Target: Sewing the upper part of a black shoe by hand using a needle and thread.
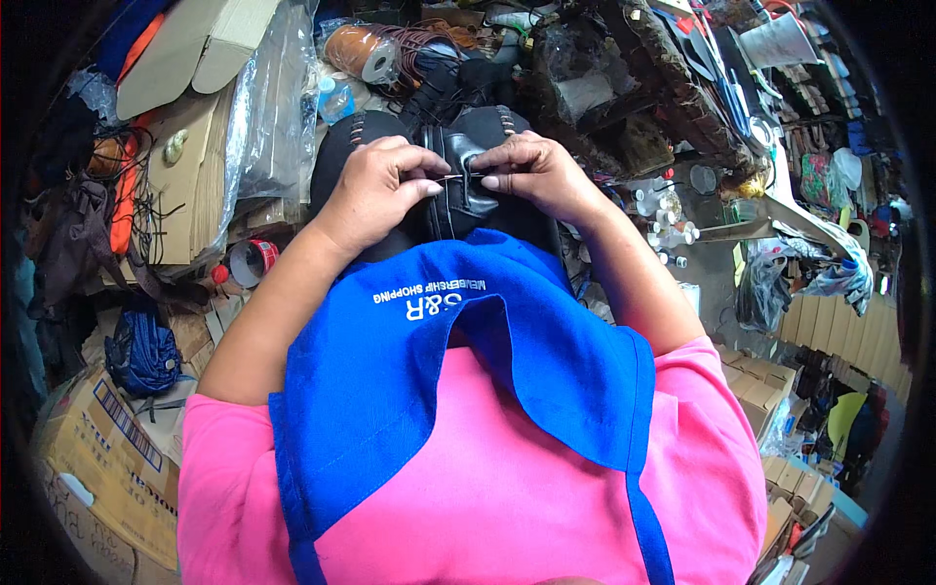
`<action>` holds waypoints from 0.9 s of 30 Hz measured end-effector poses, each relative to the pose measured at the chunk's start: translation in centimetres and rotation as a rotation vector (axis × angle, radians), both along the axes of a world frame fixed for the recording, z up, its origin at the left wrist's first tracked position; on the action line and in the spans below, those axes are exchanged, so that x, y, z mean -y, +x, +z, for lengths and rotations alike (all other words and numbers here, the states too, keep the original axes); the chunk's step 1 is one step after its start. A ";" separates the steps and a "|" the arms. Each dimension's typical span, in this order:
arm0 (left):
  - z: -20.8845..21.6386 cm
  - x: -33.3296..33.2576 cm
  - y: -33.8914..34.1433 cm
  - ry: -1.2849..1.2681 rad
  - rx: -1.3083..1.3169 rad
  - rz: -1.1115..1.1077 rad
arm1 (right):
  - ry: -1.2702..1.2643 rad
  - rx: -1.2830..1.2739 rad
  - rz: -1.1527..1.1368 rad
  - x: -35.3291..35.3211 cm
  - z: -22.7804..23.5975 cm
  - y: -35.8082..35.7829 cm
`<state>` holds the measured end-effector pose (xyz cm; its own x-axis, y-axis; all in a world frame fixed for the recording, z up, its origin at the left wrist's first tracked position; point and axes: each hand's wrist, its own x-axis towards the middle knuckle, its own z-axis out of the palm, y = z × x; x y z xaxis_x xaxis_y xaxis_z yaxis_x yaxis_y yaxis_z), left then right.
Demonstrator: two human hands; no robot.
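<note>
A shiny black leather-like piece (468,200) with a raised seam or strip along its left side lies across my lap, between my knees. From the left, my left hand (385,185) reaches in with thumb and forefinger pinched together. A thin, pale, needle-like sliver (448,177) shows at those fingertips, against the black piece; whether thread runs from it is too small to tell. On the other side my right hand (536,177) pinches a fold of the same piece between thumb and fingers. The two sets of fingertips are a short gap apart.
A blue apron (380,322) covers my front. Cardboard sheets (190,185) and plastic wrap stand at left, beside a roll of tape (253,261). An orange thread spool (361,54) lies ahead. Small bottles (668,219) and a cluttered, worn bench (673,78) are at right.
</note>
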<state>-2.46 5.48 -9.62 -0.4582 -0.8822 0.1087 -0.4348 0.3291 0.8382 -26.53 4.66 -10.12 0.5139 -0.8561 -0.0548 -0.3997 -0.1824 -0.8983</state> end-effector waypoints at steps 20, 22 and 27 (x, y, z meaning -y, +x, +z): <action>1.8 -0.5 0.6 -0.104 0.110 -0.027 | 0.014 -0.133 -0.062 -0.5 2.8 -0.2; 2.5 -0.5 -0.2 -0.350 0.349 -0.111 | -0.335 -0.414 0.060 -0.5 3.4 0.7; 2.0 -0.4 0.8 -0.396 0.448 -0.179 | -0.546 -0.564 0.180 -0.1 3.1 1.1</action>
